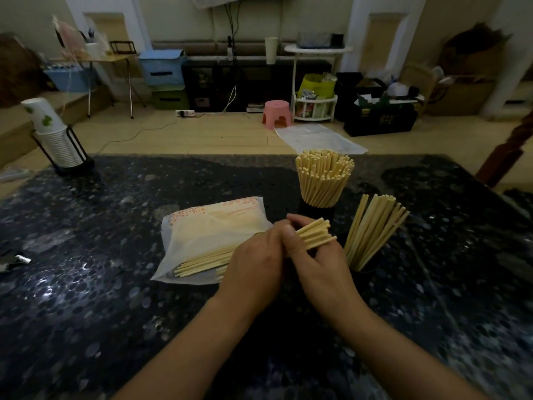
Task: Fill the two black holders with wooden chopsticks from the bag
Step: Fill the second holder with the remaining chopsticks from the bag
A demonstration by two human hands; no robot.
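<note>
1. Left hand [253, 261] and right hand [320, 264] meeting at the centre of the dark, speckled stone worktop [86, 284], both clenched round one bundle of pale wooden chopsticks [313, 235] — fingers [291, 226] wrapped over the sticks, tips fanning out up and to the right.
2. Tail ends of that bundle reaching back left over the mouth of a translucent white plastic bag with orange print [207, 226], lying flat on the worktop just left of the hands; more chopsticks visible inside it.
3. Far black cylindrical holder [315, 210] just behind the hands, packed tight with upright chopsticks [323, 177].
4. Near black holder [366, 267] right beside the right hand, only partly filled — its chopsticks [372, 229] leaning to the right.
5. Stack of white paper cups in a black wire rack [57, 140] at the far left corner of the worktop.
6. Pink plastic stool [275, 112] on the floor beyond.
</note>
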